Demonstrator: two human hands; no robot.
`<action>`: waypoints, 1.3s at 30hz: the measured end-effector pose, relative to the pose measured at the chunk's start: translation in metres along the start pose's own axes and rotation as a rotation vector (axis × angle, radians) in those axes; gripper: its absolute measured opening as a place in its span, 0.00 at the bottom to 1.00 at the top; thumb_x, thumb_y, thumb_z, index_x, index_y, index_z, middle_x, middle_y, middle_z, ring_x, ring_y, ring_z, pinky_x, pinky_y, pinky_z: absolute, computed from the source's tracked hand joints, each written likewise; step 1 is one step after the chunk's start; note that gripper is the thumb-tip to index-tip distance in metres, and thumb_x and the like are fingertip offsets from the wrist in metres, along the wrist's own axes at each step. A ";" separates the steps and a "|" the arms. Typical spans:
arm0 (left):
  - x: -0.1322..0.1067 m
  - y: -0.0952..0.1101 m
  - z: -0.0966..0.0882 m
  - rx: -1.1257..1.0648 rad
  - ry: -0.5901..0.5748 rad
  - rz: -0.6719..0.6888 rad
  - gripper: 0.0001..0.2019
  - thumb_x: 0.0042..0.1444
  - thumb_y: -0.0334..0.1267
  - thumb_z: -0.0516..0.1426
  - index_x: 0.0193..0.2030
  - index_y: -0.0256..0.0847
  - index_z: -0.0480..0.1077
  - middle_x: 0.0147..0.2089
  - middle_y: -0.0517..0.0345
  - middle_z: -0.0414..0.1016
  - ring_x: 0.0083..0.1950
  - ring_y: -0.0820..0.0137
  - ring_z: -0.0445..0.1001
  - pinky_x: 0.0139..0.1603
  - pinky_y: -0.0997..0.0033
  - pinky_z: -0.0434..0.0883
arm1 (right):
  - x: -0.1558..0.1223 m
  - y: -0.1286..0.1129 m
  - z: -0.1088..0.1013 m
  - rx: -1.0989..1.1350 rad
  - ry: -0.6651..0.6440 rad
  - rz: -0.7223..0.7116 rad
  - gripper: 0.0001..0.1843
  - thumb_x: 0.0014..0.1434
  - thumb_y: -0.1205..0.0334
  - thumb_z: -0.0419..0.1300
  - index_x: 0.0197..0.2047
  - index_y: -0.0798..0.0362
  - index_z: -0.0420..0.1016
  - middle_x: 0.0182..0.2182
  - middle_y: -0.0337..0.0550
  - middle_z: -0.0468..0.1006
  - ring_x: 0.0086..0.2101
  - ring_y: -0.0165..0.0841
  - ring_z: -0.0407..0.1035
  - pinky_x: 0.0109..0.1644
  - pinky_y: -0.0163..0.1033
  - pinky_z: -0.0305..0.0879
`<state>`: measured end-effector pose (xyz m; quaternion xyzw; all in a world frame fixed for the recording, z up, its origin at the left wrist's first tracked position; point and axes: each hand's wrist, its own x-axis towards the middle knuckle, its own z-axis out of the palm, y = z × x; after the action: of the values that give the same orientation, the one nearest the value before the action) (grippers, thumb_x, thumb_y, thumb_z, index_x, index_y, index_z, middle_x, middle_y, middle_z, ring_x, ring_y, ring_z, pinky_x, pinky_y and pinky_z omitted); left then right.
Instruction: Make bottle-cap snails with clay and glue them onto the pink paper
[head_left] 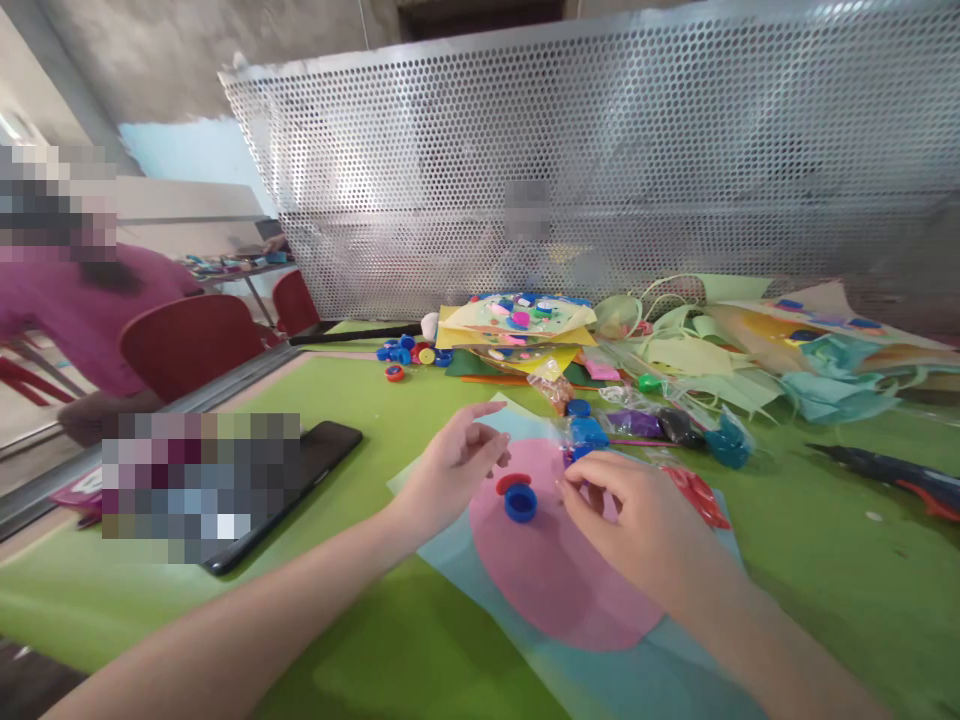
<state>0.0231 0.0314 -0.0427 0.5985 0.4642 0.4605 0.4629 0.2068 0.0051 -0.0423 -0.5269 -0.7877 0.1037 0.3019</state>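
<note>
Blue bottle cap (520, 503) lies open side up on a pink paper circle (555, 585), near that circle's 11 o'clock edge. A red cap (511, 481) touches it at its 11 o'clock side, partly tucked behind it. The pink circle lies on a light-blue sheet (450, 548), which lies flat on the green table (787, 570).

Hands: the left hand (448, 472) hovers at 9 o'clock of the two caps, open, fingers loosely bent, forefinger extended, holding nothing; its fingertips are just beside the red cap. The right hand (645, 515) sits at 3 o'clock of the caps, fingers curled and thumb and forefinger drawn together; whether anything is pinched between them cannot be told.

Surroundings: clear packets of modelling clay (645, 425), blue, purple, black and teal, lie at 1 o'clock of the caps, with a red item in clear wrap (699, 496) just behind the right hand. A black phone (319, 455) lies at 9 o'clock, its screen blurred and unreadable. Loose caps (409, 352), mostly blue, sit at 11 o'clock, beside a stack of coloured sheets (517, 330) bearing more caps. A perforated metal screen (600, 150) closes the far table edge. A person in a magenta top (82, 300) is at far left by red chairs (187, 340).
</note>
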 end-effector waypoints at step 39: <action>-0.003 0.004 -0.002 0.386 -0.148 0.021 0.21 0.51 0.41 0.60 0.52 0.42 0.70 0.32 0.58 0.81 0.31 0.67 0.74 0.37 0.70 0.67 | 0.004 0.003 -0.005 -0.090 -0.139 -0.148 0.06 0.56 0.68 0.57 0.28 0.51 0.72 0.26 0.36 0.75 0.26 0.29 0.66 0.27 0.34 0.54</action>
<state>0.0213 0.0284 -0.0383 0.7130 0.5024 0.3226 0.3676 0.2103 0.0095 -0.0382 -0.4720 -0.8474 0.0818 0.2293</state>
